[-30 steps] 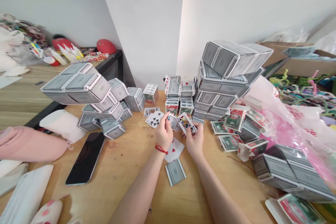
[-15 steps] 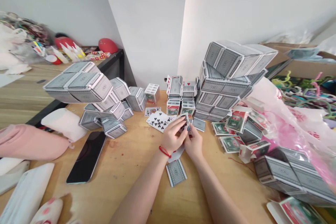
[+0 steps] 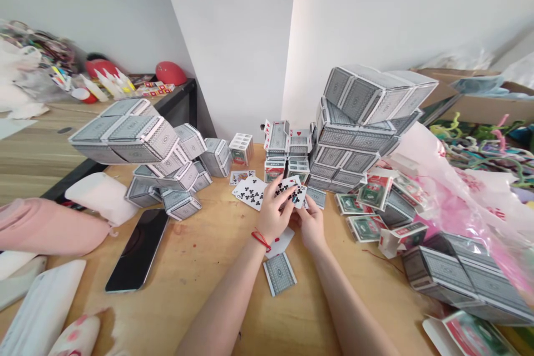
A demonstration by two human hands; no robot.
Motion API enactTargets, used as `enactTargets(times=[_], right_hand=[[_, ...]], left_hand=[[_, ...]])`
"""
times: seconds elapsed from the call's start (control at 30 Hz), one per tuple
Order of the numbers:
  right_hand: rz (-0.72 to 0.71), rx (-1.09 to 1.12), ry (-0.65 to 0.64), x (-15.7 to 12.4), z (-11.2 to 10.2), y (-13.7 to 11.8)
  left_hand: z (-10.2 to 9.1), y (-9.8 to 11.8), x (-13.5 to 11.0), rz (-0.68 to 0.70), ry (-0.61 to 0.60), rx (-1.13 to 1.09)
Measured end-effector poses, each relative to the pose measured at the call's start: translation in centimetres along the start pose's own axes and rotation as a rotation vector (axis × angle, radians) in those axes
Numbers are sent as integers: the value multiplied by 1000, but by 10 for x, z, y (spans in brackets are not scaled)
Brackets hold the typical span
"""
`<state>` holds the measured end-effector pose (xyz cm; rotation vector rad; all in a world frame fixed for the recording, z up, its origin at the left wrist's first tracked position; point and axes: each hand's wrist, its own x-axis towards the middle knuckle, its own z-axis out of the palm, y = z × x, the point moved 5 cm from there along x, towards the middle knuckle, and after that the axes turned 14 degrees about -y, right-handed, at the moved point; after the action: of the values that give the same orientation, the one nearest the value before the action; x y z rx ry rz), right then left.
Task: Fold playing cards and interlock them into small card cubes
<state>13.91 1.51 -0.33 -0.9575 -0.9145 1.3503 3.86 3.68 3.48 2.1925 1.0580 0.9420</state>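
Both hands meet over the middle of the wooden table on a few playing cards [image 3: 301, 196], with a face of black clubs turned up. My left hand [image 3: 275, 214], with a red string at the wrist, presses its fingers over the face. From below and the right, my right hand [image 3: 312, 225] pinches the cards' edge; its fingertips are partly hidden. Loose club cards [image 3: 249, 193] lie face up to the left, beside a face card [image 3: 242, 177]. Nearer me lies a folded grey-backed card piece [image 3: 279, 273], with a face-up card [image 3: 280, 243] partly under my left wrist.
Stacked blocks of folded cards rise at left [image 3: 142, 136] and right [image 3: 354, 133]. Small card boxes [image 3: 287, 147] stand at the back. A phone [image 3: 137, 250] lies at left. Green-and-red card packs [image 3: 367, 228] and pink plastic [image 3: 454, 217] spread at right.
The cards in my hands have turned so that a club face now shows. My left hand has shifted slightly, its fingers now spread across that face.
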Motion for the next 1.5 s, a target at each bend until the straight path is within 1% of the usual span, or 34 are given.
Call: enactTargets(times=[0.13,0.2,0.4,0.57,0.67,0.8,0.93,1.03,1.2,1.33,1.43,1.5], right_hand=[[65,-6,1,2,-1,6],[80,6,3,3,-2,9],[78,100,-40,6,-2,7],[89,122,-67,7,-1,3],[99,126,-81,7,0,3],[69,179,-104,7,1,2],[29,190,-101,7,1,0],[0,207,-95,6,0,-3],[-36,192,-48,7,-6,-3],[-62,55,14,7,-13,2],[-111,-93,11,7,-12,2],[-135,-182,3,7,-9,1]], left_hand=[[-7,-9,-1,-118,131,-66],[-8,-13,-1,-165,163,-105],[-3,-23,-1,-240,133,-139],[-1,-28,-3,-273,154,-174],[1,-32,-3,-304,156,-250],[3,-39,-4,-379,167,-385],[8,-42,-4,-442,104,-519],[10,-42,-3,-437,81,-566],[6,-39,-3,-412,93,-563],[2,-33,-3,-393,101,-549],[4,-28,-3,-359,62,-581],[6,-27,-4,-350,67,-620]])
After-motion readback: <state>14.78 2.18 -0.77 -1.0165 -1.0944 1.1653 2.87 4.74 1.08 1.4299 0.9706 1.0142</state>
